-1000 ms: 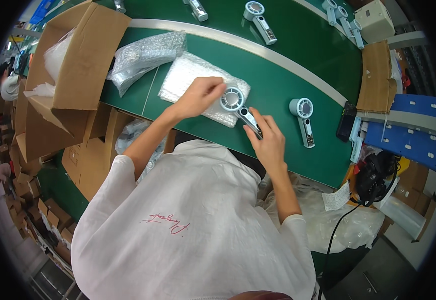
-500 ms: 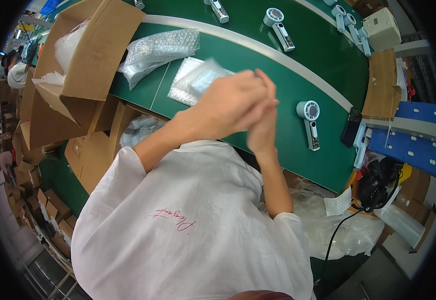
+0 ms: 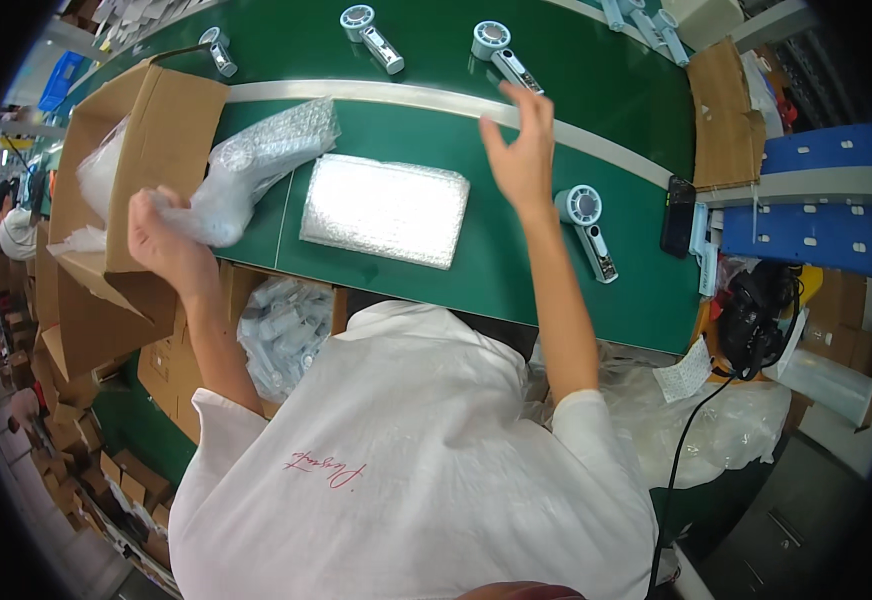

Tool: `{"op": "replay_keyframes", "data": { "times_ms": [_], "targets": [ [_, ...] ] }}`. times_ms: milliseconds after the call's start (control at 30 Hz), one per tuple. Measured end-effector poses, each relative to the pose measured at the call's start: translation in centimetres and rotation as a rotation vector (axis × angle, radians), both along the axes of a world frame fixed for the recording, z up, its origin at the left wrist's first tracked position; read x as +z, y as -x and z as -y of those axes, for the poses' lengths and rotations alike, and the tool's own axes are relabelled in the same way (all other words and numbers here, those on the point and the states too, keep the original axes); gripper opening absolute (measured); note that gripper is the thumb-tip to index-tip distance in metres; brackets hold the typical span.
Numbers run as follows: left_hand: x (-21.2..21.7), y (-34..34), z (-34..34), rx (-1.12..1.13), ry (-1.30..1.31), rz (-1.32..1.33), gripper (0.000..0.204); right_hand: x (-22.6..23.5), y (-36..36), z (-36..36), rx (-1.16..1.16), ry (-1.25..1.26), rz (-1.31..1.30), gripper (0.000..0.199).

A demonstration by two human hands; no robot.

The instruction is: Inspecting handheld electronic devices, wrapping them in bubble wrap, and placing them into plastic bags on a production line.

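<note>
At the left, my left hand [image 3: 166,240] is closed on the end of a clear plastic bag [image 3: 218,218], with something pale blue faintly showing inside. This bag hangs over the table edge beside the cardboard box and overlaps a bubble-wrap pouch [image 3: 301,130]. My right hand [image 3: 524,145] reaches forward, fingers spread and holding nothing. Just beyond its fingertips a light blue handheld fan [image 3: 493,42] lies on the far green surface. Another handheld fan [image 3: 583,205] lies on the table to the right of my right forearm. Between my hands, flat bubble-wrap pouches [image 3: 386,212] lie on the table.
An open cardboard box [image 3: 181,130] stands at the left edge. Below the table, a carton holds several bagged items [image 3: 284,330]. More fans, one [image 3: 371,38] among them, lie along the far surface beyond a pale rail [image 3: 396,95]. A black phone [image 3: 678,218] lies at right.
My hands were together over the pouches and have parted. The left carried the bag left toward the box; the right opened and reached forward toward a fan. The view shifted somewhat.
</note>
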State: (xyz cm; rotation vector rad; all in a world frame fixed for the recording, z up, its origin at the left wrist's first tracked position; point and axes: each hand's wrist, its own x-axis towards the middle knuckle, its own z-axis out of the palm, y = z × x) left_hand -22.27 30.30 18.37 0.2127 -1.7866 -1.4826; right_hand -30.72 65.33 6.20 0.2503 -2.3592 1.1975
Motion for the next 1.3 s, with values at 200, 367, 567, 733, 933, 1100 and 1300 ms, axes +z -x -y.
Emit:
{"op": "replay_keyframes", "data": {
  "times_ms": [200,367,567,733,933,1100,1300],
  "targets": [
    [-8.2,3.0,1.0,0.214,0.670,-0.022,0.030,-3.5,9.6,-3.4,-0.295,-0.386,0.167,0.051],
    [-14.7,5.3,0.0,0.149,0.786,-0.083,0.031,-4.0,11.2,-4.7,-0.248,-0.409,0.338,0.052],
    [-16.8,6.0,-1.4,0.004,0.709,0.008,0.026,0.7,4.4,-3.7,0.246,0.478,0.273,0.053],
    [-16.4,5.6,-2.4,-0.282,0.529,0.276,0.013,5.0,-3.4,-2.3,0.424,0.657,0.321,0.054],
    [-9.4,2.6,-8.1,-0.192,0.828,0.028,0.015,4.6,-10.7,-2.7,0.599,0.976,0.375,0.053],
    [-9.3,-2.0,-16.4,-0.864,0.584,0.311,0.019,4.9,-12.9,-2.0,1.002,1.787,0.621,0.053],
    [-12.7,-2.6,-18.7,-0.796,0.884,0.436,0.021,1.0,-14.7,-2.9,1.606,2.199,0.566,0.056]
  ]
}}
